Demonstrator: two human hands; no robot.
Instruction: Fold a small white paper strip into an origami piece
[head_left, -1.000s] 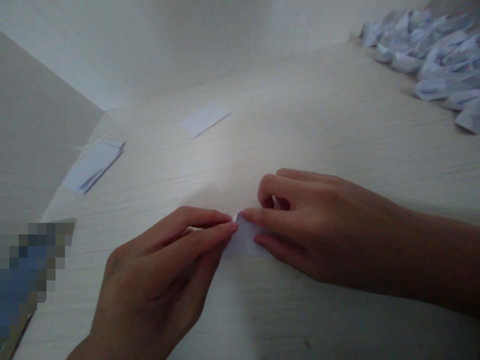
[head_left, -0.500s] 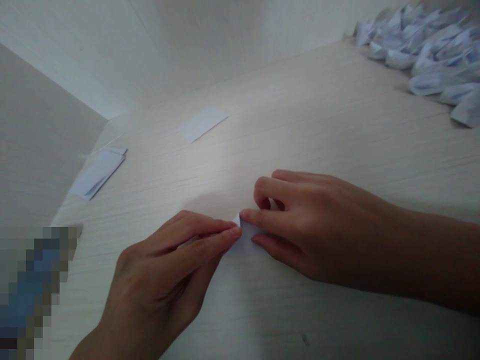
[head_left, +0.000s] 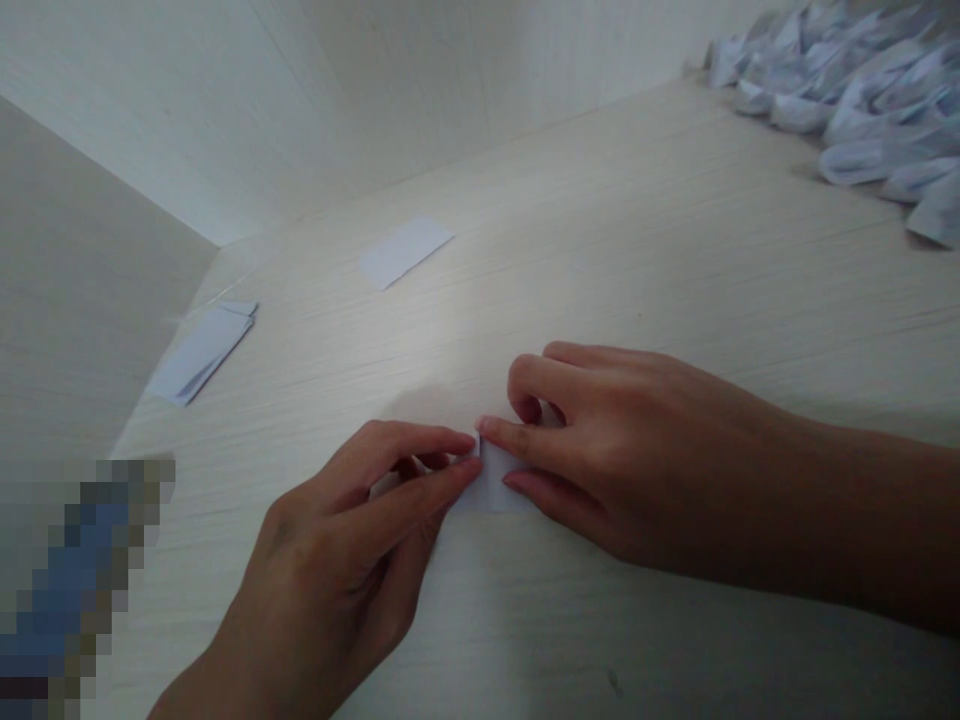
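Observation:
A small piece of white paper [head_left: 496,488] lies on the pale wood-grain table between my hands, its left part folded over with an edge standing near the middle. My left hand [head_left: 352,530] presses its fingertips on the folded part from the left, fingers bent and close together. My right hand [head_left: 607,450] holds the paper down from the right, index fingertip at the top of the fold and thumb on the lower part. The other right-hand fingers are curled. Much of the paper is hidden under both hands.
A single white paper slip [head_left: 407,253] lies beyond my hands. A small stack of slips [head_left: 204,352] sits at the left edge. Many folded paper pieces [head_left: 862,110] are heaped at the far right. A panel [head_left: 420,80] rises behind the table. A pixelated patch covers the lower left.
My left hand has shifted slightly to the right, and its fingers have parted a little at the fold. The right hand has barely moved. The view has tilted slightly.

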